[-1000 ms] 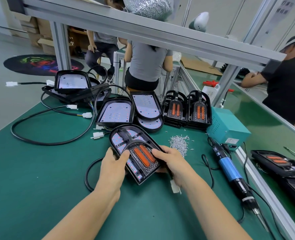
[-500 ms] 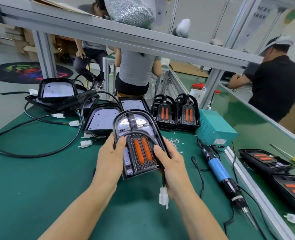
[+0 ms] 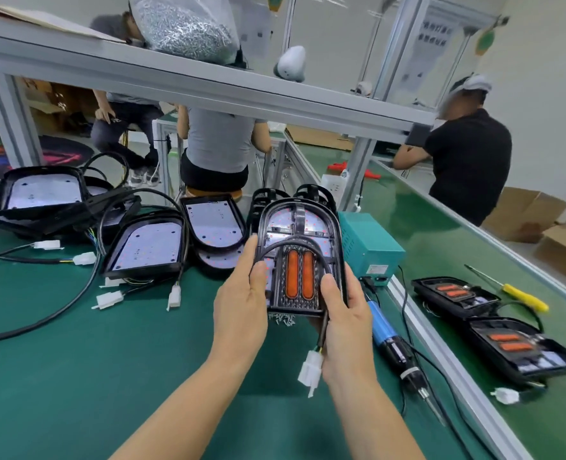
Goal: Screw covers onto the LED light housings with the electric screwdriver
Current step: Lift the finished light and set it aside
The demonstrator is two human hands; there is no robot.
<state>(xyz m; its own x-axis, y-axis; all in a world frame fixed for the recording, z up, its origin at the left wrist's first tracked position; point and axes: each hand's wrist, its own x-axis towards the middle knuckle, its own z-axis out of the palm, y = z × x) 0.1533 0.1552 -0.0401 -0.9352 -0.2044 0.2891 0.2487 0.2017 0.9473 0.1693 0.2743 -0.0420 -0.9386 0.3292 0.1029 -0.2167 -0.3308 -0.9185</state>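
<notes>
A black LED light housing (image 3: pixel 300 257) with two orange lenses is being shown against a dark green tabletop (image 3: pixel 76 376). A white connector (image 3: pixel 311 368) is being seen below it, a blue-and-black electric screwdriver (image 3: pixel 389 336) beside a teal box (image 3: pixel 369 247), and a yellow-handled screwdriver (image 3: pixel 520 295).

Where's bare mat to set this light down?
Bare green mat lies near-left, between the black cable and the left hand. It is crowded behind with open housings, and to the right by the screwdriver.
</notes>
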